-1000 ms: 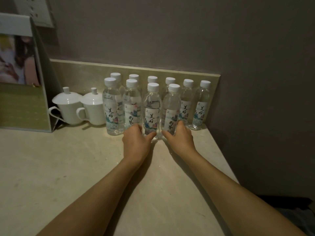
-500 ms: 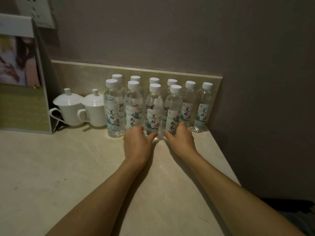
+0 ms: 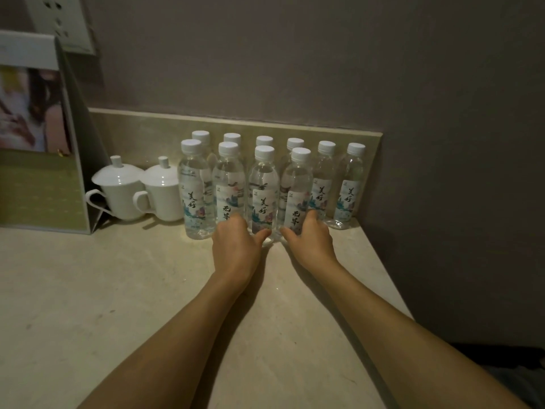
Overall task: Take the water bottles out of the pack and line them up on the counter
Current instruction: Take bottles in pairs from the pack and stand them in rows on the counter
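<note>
The left hand (image 3: 236, 246) grips the second front bottle (image 3: 228, 184) at its base; the right hand (image 3: 309, 240) grips the fourth (image 3: 296, 190), both upright on the counter (image 3: 118, 290).

Both bare forearms reach forward, left hand (image 3: 236, 246) and right hand (image 3: 309, 240) palm-down, thumbs angled toward each other

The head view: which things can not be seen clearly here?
- Back-row bottles: only caps and shoulders show, front bottles cover the rest.
- Fingers of left hand and right hand: hidden behind the knuckles, grip unclear.
- Photo stand: cut off at left edge, picture blurred.
</note>
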`<state>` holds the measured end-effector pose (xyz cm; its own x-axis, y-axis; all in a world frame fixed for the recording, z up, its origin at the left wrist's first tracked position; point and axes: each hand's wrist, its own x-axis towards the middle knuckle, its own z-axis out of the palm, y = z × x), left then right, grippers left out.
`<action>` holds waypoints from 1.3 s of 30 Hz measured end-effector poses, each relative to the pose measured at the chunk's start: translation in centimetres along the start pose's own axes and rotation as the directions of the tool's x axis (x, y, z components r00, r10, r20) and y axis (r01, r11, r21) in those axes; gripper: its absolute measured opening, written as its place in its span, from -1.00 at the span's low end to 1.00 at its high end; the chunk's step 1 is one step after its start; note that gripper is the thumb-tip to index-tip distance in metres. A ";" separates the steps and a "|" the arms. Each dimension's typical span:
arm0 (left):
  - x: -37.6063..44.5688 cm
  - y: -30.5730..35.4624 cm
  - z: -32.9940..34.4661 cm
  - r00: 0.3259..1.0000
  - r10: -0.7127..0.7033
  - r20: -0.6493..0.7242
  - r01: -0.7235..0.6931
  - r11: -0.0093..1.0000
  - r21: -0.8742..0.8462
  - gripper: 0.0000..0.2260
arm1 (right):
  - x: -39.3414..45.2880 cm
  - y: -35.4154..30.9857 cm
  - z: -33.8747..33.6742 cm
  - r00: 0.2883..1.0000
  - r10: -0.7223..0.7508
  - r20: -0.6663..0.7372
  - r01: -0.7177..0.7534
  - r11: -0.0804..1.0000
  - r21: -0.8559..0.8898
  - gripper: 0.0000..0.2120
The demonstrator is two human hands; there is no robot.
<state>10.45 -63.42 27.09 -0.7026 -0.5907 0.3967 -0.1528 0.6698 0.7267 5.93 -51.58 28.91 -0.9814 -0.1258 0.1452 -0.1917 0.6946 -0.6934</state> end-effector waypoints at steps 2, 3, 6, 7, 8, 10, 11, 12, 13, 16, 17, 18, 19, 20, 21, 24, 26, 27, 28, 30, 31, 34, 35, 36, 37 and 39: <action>0.0 0.0 0.0 1.000 0.008 0.003 -0.008 1.000 0.006 -0.73 | 0.0 0.0 0.0 1.000 -0.002 0.001 0.002 1.000 0.005 -0.49; 0.0 0.1 0.0 1.000 0.011 0.007 -0.011 1.000 0.010 -0.73 | 0.0 0.1 0.0 1.000 -0.003 0.002 0.003 1.000 0.009 -0.49; 0.2 0.1 0.0 1.000 0.014 0.010 -0.014 0.999 0.036 -0.73 | 0.0 0.1 0.0 1.000 -0.006 0.001 0.006 1.000 0.006 -0.48; 0.3 0.1 0.0 1.000 0.015 0.005 -0.015 0.999 0.043 -0.74 | 0.1 0.2 0.0 1.000 -0.006 0.001 0.006 1.000 0.002 -0.47; 0.3 0.1 0.1 1.000 0.016 0.001 -0.016 0.999 0.048 -0.73 | 0.2 0.2 0.1 1.000 -0.007 0.002 0.007 1.000 0.000 -0.47; 0.4 0.0 0.2 1.000 0.022 -0.002 -0.022 0.998 0.052 -0.72 | 0.3 0.2 0.2 1.000 -0.009 0.002 0.009 1.000 0.001 -0.47; 0.4 0.0 0.2 1.000 0.026 -0.003 -0.026 0.998 0.053 -0.72 | 0.3 0.2 0.2 1.000 -0.009 0.002 0.009 1.000 -0.002 -0.46; 0.5 0.0 0.3 1.000 0.030 -0.005 -0.029 0.998 0.057 -0.72 | 0.3 0.2 0.3 1.000 -0.010 0.001 0.010 1.000 -0.009 -0.45; 0.5 -0.1 0.3 0.999 0.033 -0.005 -0.033 0.997 0.065 -0.71 | 0.3 0.2 0.4 1.000 -0.011 -0.002 0.011 1.000 -0.018 -0.43; 0.4 -0.1 0.3 0.999 0.040 -0.006 -0.040 0.997 0.062 -0.71 | 0.3 0.3 0.6 1.000 -0.012 -0.009 0.012 0.999 -0.033 -0.42; 0.4 0.0 0.3 0.999 0.042 -0.008 -0.042 0.997 0.059 -0.71 | 0.3 0.4 0.6 1.000 -0.014 -0.010 0.014 0.999 -0.034 -0.42; 0.4 0.0 0.2 0.999 0.045 -0.009 -0.044 0.997 0.059 -0.71 | 0.3 0.4 0.6 1.000 -0.017 -0.010 0.016 0.999 -0.033 -0.43; 0.4 0.0 0.2 0.999 0.048 -0.007 -0.047 0.997 0.061 -0.71 | 0.3 0.4 0.6 1.000 -0.020 -0.010 0.020 0.999 -0.031 -0.44; 0.4 0.0 0.2 0.999 0.050 -0.005 -0.050 0.997 0.063 -0.71 | 0.3 0.5 0.6 1.000 -0.026 -0.011 0.026 0.999 -0.028 -0.46; 0.4 -0.1 0.2 0.999 0.053 -0.002 -0.052 0.997 0.063 -0.72 | 0.3 0.5 0.6 0.999 -0.032 -0.014 0.032 0.999 -0.027 -0.48; 0.4 -0.1 0.2 0.998 0.062 0.001 -0.062 0.996 0.057 -0.73 | 0.3 0.5 0.7 0.999 -0.037 -0.022 0.036 0.999 -0.026 -0.51; 0.5 -0.2 0.3 0.998 0.069 0.002 -0.069 0.996 0.059 -0.72 | 0.4 0.5 0.7 0.999 -0.027 -0.020 0.026 0.999 -0.028 -0.51; 0.6 -0.3 0.3 0.997 0.072 0.003 -0.072 0.996 0.058 -0.72 | 0.5 0.5 0.7 1.000 -0.020 -0.015 0.020 0.999 -0.028 -0.50; 0.6 -0.3 0.3 0.997 0.075 0.006 -0.075 0.996 0.056 -0.72 | 0.6 0.4 0.7 1.000 -0.015 -0.008 0.014 1.000 -0.026 -0.49; 0.6 -0.4 0.2 0.997 0.078 0.017 -0.078 0.996 0.046 -0.73 | 0.6 0.3 0.7 1.000 -0.005 0.005 0.005 1.000 -0.012 -0.48; 0.6 -0.4 0.2 0.997 0.076 0.020 -0.077 0.996 0.042 -0.73 | 0.6 0.3 0.7 1.000 -0.001 0.008 0.001 1.000 0.000 -0.47; 0.6 -0.4 -0.1 0.997 0.075 0.023 -0.076 0.997 0.031 -0.74 | 0.5 0.2 0.5 1.000 0.011 0.011 -0.012 0.999 0.030 -0.46; 0.5 -0.4 -0.2 0.996 0.080 0.025 -0.081 0.997 0.021 -0.75 | 0.5 0.2 0.4 1.000 0.016 0.009 -0.017 0.999 0.040 -0.46; 0.5 -0.4 -0.3 0.996 0.084 0.032 -0.084 0.996 0.012 -0.76 | 0.5 0.2 0.3 1.000 0.020 0.006 -0.020 0.999 0.049 -0.47; 0.5 -0.4 -0.4 0.996 0.085 0.041 -0.085 0.996 0.004 -0.76 | 0.4 0.2 0.2 1.000 0.023 0.002 -0.023 0.998 0.053 -0.48; 0.4 -0.4 -0.6 0.995 0.083 0.053 -0.083 0.997 -0.008 -0.76 | 0.3 0.1 0.1 1.000 0.027 -0.007 -0.027 0.999 0.044 -0.50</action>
<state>10.61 -64.15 27.29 -0.7487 -0.5084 0.4254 -0.0887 0.7128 0.6957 5.62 -51.62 28.77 -0.9861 -0.1022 0.1312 -0.1658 0.6660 -0.7273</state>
